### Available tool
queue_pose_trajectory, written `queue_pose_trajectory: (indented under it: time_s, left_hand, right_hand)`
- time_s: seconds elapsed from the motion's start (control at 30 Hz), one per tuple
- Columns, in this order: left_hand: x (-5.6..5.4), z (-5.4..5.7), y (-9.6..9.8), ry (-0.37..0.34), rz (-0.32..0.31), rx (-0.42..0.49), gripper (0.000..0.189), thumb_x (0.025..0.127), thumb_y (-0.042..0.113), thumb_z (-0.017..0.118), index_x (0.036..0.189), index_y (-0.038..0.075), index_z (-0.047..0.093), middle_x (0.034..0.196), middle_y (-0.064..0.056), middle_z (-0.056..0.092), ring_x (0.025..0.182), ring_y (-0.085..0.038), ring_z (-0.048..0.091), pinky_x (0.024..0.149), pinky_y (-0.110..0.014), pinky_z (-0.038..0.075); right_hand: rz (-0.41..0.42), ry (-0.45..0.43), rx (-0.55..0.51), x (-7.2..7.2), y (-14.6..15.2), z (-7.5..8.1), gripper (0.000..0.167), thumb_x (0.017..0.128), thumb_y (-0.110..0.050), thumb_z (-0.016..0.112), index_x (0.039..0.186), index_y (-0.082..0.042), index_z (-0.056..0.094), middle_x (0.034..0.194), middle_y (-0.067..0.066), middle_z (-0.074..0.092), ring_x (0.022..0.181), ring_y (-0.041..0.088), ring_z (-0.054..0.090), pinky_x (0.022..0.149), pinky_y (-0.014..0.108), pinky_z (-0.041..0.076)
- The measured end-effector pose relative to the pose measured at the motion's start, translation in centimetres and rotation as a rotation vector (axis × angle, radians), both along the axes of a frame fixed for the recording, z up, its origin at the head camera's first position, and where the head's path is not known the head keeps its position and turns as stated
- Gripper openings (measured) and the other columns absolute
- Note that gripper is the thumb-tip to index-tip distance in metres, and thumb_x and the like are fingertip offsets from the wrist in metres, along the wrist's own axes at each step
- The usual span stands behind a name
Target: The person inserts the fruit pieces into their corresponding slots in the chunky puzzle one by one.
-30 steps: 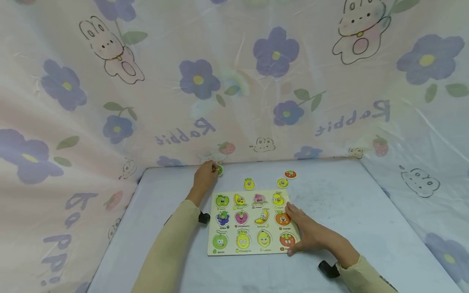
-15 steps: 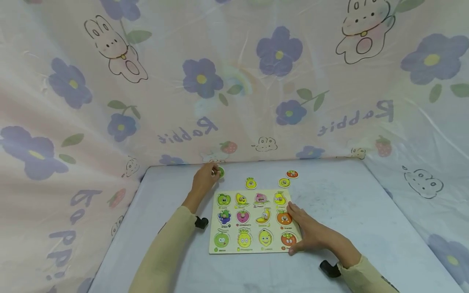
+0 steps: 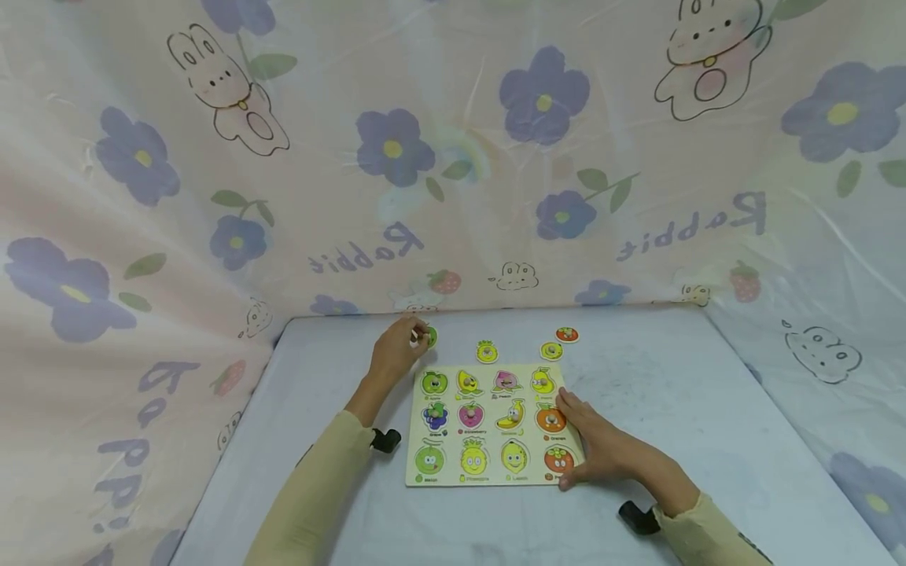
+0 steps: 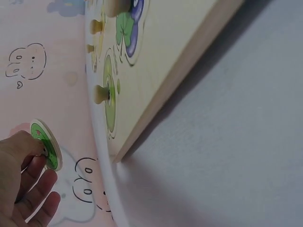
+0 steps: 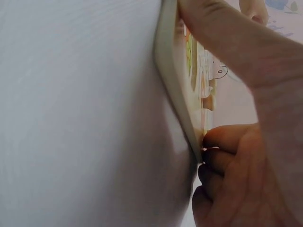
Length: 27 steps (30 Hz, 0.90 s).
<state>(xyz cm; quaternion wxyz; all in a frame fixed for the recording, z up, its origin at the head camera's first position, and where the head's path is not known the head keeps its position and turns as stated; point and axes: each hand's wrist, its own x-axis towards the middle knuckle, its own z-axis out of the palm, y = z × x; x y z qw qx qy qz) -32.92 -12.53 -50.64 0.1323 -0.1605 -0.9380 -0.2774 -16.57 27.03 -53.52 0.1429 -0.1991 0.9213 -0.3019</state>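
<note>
My left hand [image 3: 396,350] pinches the green melon puzzle piece [image 4: 48,144] by its knob, raised beyond the far left corner of the wooden fruit puzzle board [image 3: 488,428]. In the left wrist view the piece stands on edge, apart from the board, with the other fingers loosely bent. On the board's right side rests my right hand [image 3: 605,448], thumb at the near corner and fingertips along the edge. The upper two rows hold knobbed fruit pieces; the nearest row shows printed melon, pineapple, lemon and a red fruit without knobs.
Behind the board lie a loose pineapple piece [image 3: 487,351], a yellow round piece [image 3: 551,350] and a red fruit piece [image 3: 567,335]. A white cloth covers the table [image 3: 708,440]. A printed curtain [image 3: 453,196] rises along the table's back and sides.
The left hand has drawn the melon piece slightly toward the board from the table's far edge. The right hand stays on the board. The head view has shifted a little.
</note>
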Motion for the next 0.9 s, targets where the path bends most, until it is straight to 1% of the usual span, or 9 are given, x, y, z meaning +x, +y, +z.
queue_pose_trajectory:
  time_s: [0.17, 0.4, 0.47, 0.6, 0.7, 0.9]
  left_hand:
    - [1.3, 0.3, 0.1, -0.015, -0.019, 0.0, 0.013, 0.104, 0.019, 0.074, 0.115, 0.013, 0.075, 0.109, -0.003, 0.073, 0.097, -0.023, 0.071, 0.077, -0.037, 0.059]
    - [3.0, 0.8, 0.2, 0.022, -0.069, -0.004, 0.012, 0.102, 0.018, 0.075, 0.113, 0.013, 0.076, 0.107, -0.002, 0.073, 0.091, -0.02, 0.068, 0.071, -0.034, 0.055]
    - [3.5, 1.0, 0.2, 0.021, -0.087, -0.005, 0.012, 0.102, 0.018, 0.075, 0.113, 0.013, 0.075, 0.107, -0.002, 0.073, 0.09, -0.02, 0.067, 0.07, -0.033, 0.054]
    - [4.4, 1.3, 0.1, -0.009, -0.122, -0.017, 0.012, 0.103, 0.019, 0.074, 0.114, 0.014, 0.075, 0.108, 0.0, 0.072, 0.09, -0.017, 0.065, 0.07, -0.032, 0.053]
    - [5.0, 1.4, 0.1, -0.03, -0.133, -0.033, 0.013, 0.104, 0.02, 0.073, 0.116, 0.015, 0.075, 0.108, 0.003, 0.072, 0.091, -0.014, 0.063, 0.072, -0.031, 0.053]
    - [6.3, 1.4, -0.1, -0.041, -0.149, -0.069, 0.013, 0.103, 0.022, 0.075, 0.115, 0.017, 0.075, 0.106, 0.005, 0.07, 0.09, -0.011, 0.061, 0.071, -0.029, 0.052]
  right_hand:
    - [0.001, -0.003, -0.005, 0.2, 0.0, 0.0, 0.146, 0.064, -0.056, 0.101, 0.168, 0.005, 0.02, 0.177, 0.027, 0.009, 0.16, 0.057, 0.009, 0.125, 0.073, 0.018]
    - [-0.001, -0.015, 0.007, 0.1, 0.0, 0.2, 0.148, 0.064, -0.062, 0.099, 0.169, 0.003, 0.018, 0.178, 0.024, 0.006, 0.161, 0.054, 0.008, 0.126, 0.071, 0.018]
    - [-0.003, -0.019, 0.012, 0.0, 0.0, 0.2, 0.149, 0.063, -0.062, 0.099, 0.17, 0.002, 0.017, 0.179, 0.023, 0.005, 0.162, 0.053, 0.007, 0.127, 0.07, 0.017]
    - [-0.004, -0.024, -0.003, 0.0, 0.0, 0.4, 0.148, 0.064, -0.06, 0.1, 0.169, 0.003, 0.017, 0.178, 0.024, 0.006, 0.162, 0.053, 0.007, 0.127, 0.071, 0.017]
    - [-0.002, -0.015, -0.013, 0.0, 0.0, 0.4, 0.146, 0.064, -0.057, 0.101, 0.169, 0.004, 0.019, 0.178, 0.026, 0.007, 0.161, 0.055, 0.007, 0.126, 0.073, 0.018]
    - [-0.001, -0.015, -0.01, 0.0, 0.0, 0.4, 0.146, 0.064, -0.057, 0.101, 0.169, 0.004, 0.019, 0.178, 0.025, 0.007, 0.161, 0.055, 0.007, 0.126, 0.072, 0.017]
